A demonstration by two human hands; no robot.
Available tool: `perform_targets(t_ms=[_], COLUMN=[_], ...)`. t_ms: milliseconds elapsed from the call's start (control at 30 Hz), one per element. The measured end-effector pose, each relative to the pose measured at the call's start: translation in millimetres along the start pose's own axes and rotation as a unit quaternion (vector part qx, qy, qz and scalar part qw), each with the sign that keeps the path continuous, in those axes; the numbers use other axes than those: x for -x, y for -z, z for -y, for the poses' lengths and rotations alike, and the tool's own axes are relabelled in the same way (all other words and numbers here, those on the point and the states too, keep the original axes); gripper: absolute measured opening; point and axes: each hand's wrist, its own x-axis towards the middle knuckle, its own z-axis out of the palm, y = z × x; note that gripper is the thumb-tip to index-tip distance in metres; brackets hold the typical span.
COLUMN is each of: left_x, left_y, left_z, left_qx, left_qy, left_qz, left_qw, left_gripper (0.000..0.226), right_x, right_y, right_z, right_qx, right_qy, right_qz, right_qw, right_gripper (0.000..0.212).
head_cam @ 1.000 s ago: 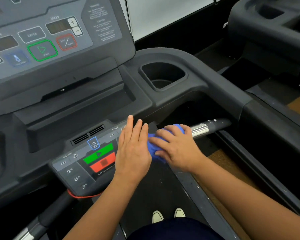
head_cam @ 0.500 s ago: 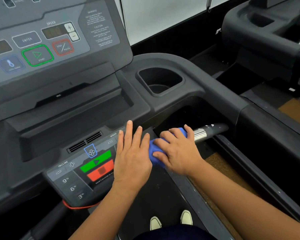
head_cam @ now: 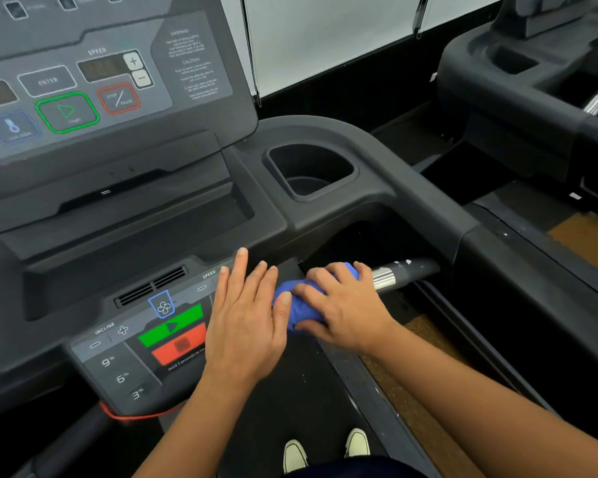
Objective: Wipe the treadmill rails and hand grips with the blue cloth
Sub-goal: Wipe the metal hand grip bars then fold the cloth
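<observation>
The right hand (head_cam: 346, 305) lies over the blue cloth (head_cam: 301, 305) with its fingers curled round it, so that the cloth is bunched about the inner end of the right hand grip (head_cam: 403, 272), probably so the bar's whole round is rubbed rather than its top alone; the left hand (head_cam: 246, 319) rests flat, fingers straight and close together and holding nothing, on the right edge of the lower control panel (head_cam: 135, 343), seemingly as a brace for the body, its thumb tip against the cloth's near end; that palm covers the speed keys and sits just beside the green key (head_cam: 173, 327) and red key (head_cam: 180, 346), so I judge that leaning harder risks a press; to the right of the cloth the grip shows a chrome band (head_cam: 383, 279) and then a black length with pale flecks, bare and probably not yet wiped; this is the open run for a stroke, ending where the bar meets the dark side arm (head_cam: 497, 250); above the knuckles the console's underside overhangs a shadowed recess, so lift is limited there; leftward the bracing hand and panel close the way; below, the belt (head_cam: 290, 391) and the person's shoes (head_cam: 325, 446) stand well apart from the work; the cup holder (head_cam: 311, 174) is well apart, behind.
</observation>
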Motion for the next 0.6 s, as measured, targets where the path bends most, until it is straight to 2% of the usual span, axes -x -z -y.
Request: perform_targets(t_ms=[133, 233, 333, 500, 600], left_x=[0, -1, 0, 1, 1], left_y=[-1, -3, -5, -9, -13], left_z=[1, -2, -3, -20, -27], left_qx=[-0.013, -0.053, -0.079, -0.100, -0.114], left_qy=[0.002, 0.000, -0.004, 0.008, -0.007], left_qz=[0.002, 0.013, 0.027, 0.041, 0.062], left_qw=[1.000, 0.999, 0.996, 0.994, 0.991], left_gripper=[0.055, 0.052, 0.054, 0.054, 0.053], right_x=[-8, -8, 6, 7, 4], right_y=[2, -3, -10, -2, -4], right_z=[22, 36, 12, -21, -7], right_qx=[-0.006, -0.010, -0.004, -0.066, -0.064], right_qy=[-0.028, 0.031, 0.068, -0.086, -0.079], right_qz=[-0.024, -0.026, -0.044, -0.047, -0.048], right_qw=[0.999, 0.999, 0.997, 0.993, 0.994], right_gripper=[0.051, 0.047, 0.046, 0.042, 0.038])
